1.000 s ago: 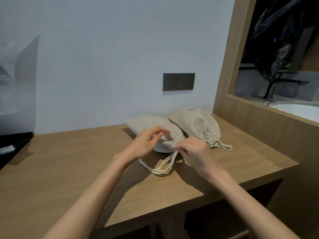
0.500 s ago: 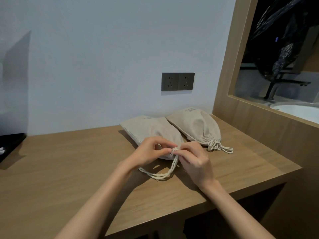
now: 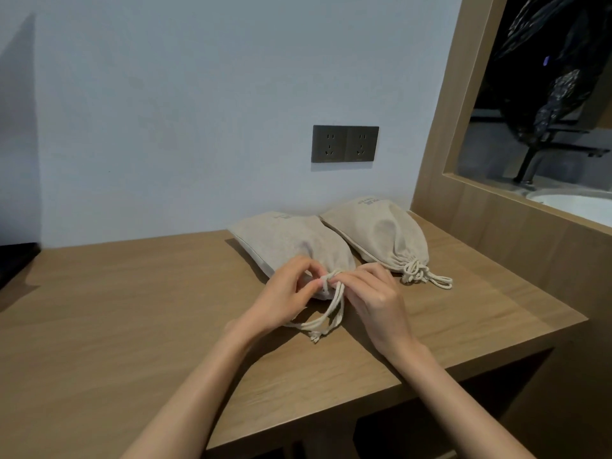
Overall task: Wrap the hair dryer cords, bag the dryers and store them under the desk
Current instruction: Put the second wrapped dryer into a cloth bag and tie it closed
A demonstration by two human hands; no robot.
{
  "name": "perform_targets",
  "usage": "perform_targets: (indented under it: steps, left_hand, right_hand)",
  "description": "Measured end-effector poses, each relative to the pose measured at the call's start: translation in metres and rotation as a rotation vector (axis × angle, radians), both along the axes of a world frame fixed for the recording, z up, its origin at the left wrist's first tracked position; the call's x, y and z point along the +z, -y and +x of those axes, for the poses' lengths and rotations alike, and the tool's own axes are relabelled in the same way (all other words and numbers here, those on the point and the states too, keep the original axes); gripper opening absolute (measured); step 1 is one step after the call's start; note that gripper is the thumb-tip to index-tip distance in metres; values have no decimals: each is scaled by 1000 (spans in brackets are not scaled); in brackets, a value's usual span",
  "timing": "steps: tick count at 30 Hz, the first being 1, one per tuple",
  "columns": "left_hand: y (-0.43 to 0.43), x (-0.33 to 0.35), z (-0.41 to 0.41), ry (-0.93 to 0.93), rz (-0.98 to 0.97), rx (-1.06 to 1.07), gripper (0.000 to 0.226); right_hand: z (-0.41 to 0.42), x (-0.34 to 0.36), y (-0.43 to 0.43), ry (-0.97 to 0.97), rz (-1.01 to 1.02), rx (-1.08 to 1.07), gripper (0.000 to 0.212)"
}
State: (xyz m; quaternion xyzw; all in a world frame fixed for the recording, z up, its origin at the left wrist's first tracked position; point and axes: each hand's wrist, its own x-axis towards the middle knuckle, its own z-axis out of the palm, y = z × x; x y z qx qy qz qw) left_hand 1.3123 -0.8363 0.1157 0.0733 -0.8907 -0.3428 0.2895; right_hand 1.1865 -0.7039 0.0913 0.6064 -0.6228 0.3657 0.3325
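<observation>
Where it meets the pale wall [image 3: 198, 94], the bench [image 3: 132, 326] is flat brown wood with long lines in the grain. It runs from the left edge of the view to a wooden side panel [image 3: 440, 154] on the right. Under the front of the bench there is a dark space [image 3: 430, 425]. On the wall sits one dark socket plate [image 3: 344, 144] with two sockets in it, side by side. An opening is cut in the side panel, and through it show one white sink [image 3: 583, 203] and one dark tap [image 3: 530, 164]. Something black [image 3: 13, 260] lies at the far left end of the bench; I cannot tell what it is.

There are two cloth bags, both light beige. They lie on the bench near the wall, right next to each other. Both look puffed up, but what is in them is hidden. The right bag [image 3: 381, 233] lies nearer the side panel. Its mouth is pulled tight and its white string is tied in a knot [image 3: 420, 274]. The left bag [image 3: 284, 240] has its mouth toward the person. Its cord [image 3: 328, 313] hangs down in a loop onto the bench.

There are two bare hands. The left hand [image 3: 284, 299] pinches the cord at the mouth of the left bag with curled fingers. The right hand [image 3: 374, 299] pinches the same cord from the other side. The two hands almost touch.
</observation>
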Motion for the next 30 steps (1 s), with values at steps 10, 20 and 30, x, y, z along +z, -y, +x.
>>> perform_targets:
  steps: [10, 20, 30]
  left_hand:
    - [20, -1, 19, 13, -118, 225, 2]
    - [-18, 11, 8, -74, 1006, -168, 17]
    - [-7, -9, 2, 77, 220, 48, 13]
  right_hand:
    - [-9, -3, 0, 358, 83, -192, 24]
    - [-11, -5, 0, 482, 146, -51, 23]
    - [-7, 0, -2, 437, 208, -220, 34]
